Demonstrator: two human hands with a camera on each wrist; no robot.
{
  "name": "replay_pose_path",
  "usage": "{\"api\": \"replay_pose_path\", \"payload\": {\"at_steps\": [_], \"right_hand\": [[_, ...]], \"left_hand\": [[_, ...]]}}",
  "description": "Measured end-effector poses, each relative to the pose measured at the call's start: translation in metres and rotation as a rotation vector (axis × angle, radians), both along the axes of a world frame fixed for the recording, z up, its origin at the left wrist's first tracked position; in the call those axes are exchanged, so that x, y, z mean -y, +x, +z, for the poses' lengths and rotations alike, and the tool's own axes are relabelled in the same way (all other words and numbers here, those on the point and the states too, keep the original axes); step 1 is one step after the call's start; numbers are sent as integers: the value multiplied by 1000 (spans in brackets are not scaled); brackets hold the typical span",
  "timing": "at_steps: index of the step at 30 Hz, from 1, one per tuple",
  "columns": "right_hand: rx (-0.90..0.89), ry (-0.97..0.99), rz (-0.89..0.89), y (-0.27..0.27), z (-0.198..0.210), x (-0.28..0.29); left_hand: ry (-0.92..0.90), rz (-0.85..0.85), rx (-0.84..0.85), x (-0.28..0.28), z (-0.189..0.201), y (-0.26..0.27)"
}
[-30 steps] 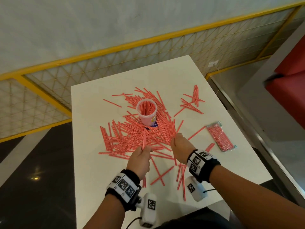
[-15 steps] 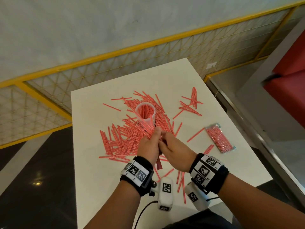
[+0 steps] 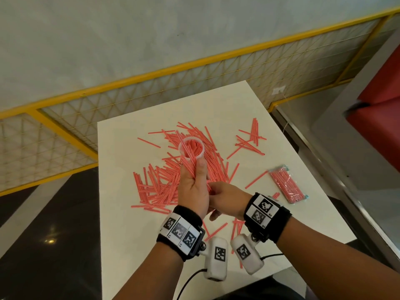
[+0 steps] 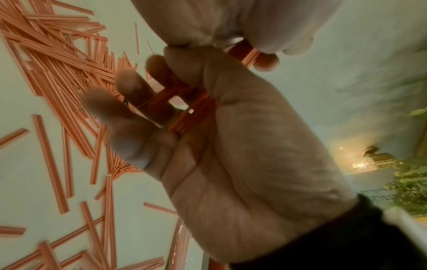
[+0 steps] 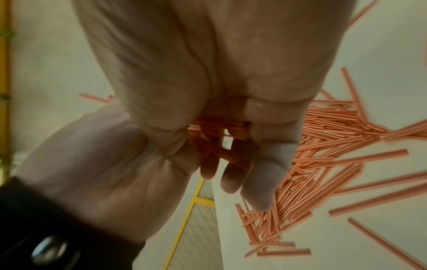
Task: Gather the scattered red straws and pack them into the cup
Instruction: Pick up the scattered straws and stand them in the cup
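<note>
A clear plastic cup partly filled with red straws stands upright amid a loose pile of red straws on the white table. My left hand is lifted just in front of the cup and grips a bundle of straws between thumb and fingers. The bundle's far end points at the cup; contact there is hidden. My right hand sits behind the left and pinches the bundle's near end. In the right wrist view, the straws show between the two palms.
More loose straws lie at the far right and by the near edge. A sealed pack of straws lies at the right. A yellow-framed mesh railing runs behind the table. A red seat stands off to the right.
Both hands left the tabletop and came together around a bundle of straws. The left hand has since reached forward to the cup while the right stayed at the bundle's near end.
</note>
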State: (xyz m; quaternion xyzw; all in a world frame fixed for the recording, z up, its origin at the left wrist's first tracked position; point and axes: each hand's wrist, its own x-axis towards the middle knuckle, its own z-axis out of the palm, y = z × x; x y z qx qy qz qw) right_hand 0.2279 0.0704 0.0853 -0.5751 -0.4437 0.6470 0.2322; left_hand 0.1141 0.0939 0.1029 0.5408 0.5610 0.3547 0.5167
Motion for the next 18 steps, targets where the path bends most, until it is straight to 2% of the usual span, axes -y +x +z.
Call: {"api": "replay_pose_path", "payload": {"at_steps": [4,12,18], "right_hand": [[25,27,-7,-7,3,-4],[4,186,-33,-15,8,-13],[125,259,34,-21,15,-20]], "left_hand": [[37,-42,130,-7,7,-3],[97,28,284,-22,36,-11],[370,85,209,-21,40,-17]]}}
